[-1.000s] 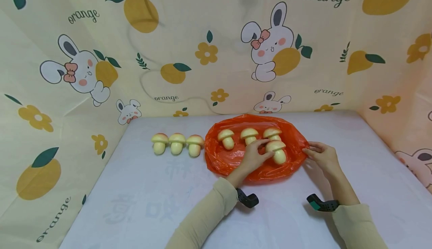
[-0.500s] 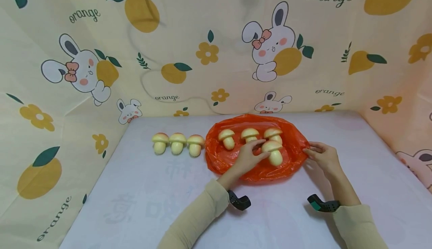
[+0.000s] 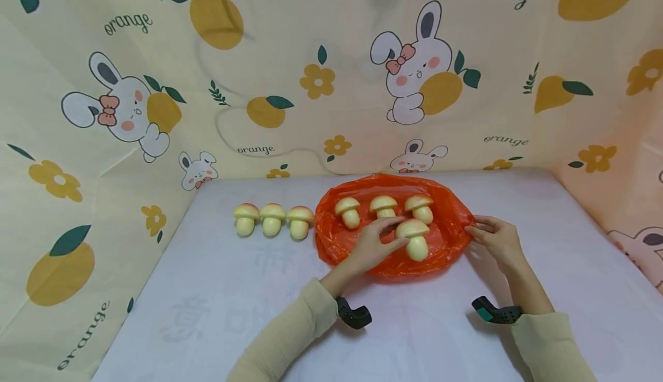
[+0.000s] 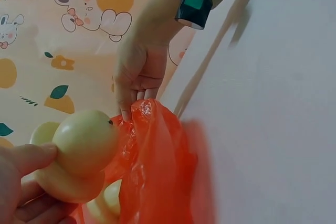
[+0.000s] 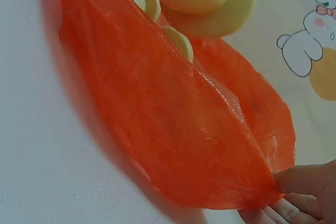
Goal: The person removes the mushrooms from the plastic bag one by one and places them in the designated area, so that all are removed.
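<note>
My left hand pinches a toy mushroom with a pale stem and a yellow-green cap tinged red. In the head view it is held over the red plastic bag, which lies spread wide on the table. Three more mushrooms stand inside the bag along its far side. At the bag's right edge, my right hand pinches the rim between thumb and fingers. The left wrist view shows the held mushroom stem-on, between thumb and fingers. Bag film fills much of the right wrist view.
Three similar mushrooms stand in a row on the white table, just left of the bag. A cream cloth printed with rabbits and oranges rises behind and at both sides. Each wrist wears a dark camera band.
My left hand has moved left and slightly nearer with the mushroom in its grip, still over the bag. The right hand has stayed at the bag's edge.
</note>
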### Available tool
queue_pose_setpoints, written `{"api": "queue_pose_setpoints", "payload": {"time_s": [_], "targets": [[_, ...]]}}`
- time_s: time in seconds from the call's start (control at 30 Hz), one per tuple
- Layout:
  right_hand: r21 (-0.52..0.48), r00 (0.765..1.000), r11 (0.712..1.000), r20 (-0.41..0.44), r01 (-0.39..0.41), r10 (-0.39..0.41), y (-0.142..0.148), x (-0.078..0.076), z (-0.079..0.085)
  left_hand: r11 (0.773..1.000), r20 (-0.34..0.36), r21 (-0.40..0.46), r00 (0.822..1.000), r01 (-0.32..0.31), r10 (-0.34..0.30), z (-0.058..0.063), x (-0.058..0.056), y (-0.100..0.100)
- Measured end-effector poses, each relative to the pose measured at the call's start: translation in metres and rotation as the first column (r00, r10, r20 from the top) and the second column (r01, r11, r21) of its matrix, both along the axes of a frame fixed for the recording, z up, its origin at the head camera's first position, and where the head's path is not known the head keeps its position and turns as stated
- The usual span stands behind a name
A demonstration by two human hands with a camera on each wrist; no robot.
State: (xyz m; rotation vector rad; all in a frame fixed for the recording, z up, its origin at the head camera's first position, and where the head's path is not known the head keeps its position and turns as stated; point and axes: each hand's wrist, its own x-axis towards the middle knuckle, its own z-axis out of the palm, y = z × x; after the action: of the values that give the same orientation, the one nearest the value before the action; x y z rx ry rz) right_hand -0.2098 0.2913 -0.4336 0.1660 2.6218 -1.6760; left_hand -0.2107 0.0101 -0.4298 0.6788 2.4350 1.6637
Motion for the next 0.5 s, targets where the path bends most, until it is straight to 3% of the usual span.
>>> {"api": "queue_pose_setpoints", "payload": {"time_s": [0.23, 0.5], "targets": [[0.001, 1.0, 1.0, 0.012, -0.008, 0.008, -0.001, -0.001, 0.001, 0.998, -0.033, 0.052, 0.999, 0.024, -0.023, -0.002, 0.003, -0.018], [0.006, 1.0, 1.0, 0.023, -0.007, 0.007, -0.002, 0.002, 0.002, 0.999, -0.04, 0.019, 0.999, 0.037, -0.036, -0.002, 0.009, -0.036]]}}
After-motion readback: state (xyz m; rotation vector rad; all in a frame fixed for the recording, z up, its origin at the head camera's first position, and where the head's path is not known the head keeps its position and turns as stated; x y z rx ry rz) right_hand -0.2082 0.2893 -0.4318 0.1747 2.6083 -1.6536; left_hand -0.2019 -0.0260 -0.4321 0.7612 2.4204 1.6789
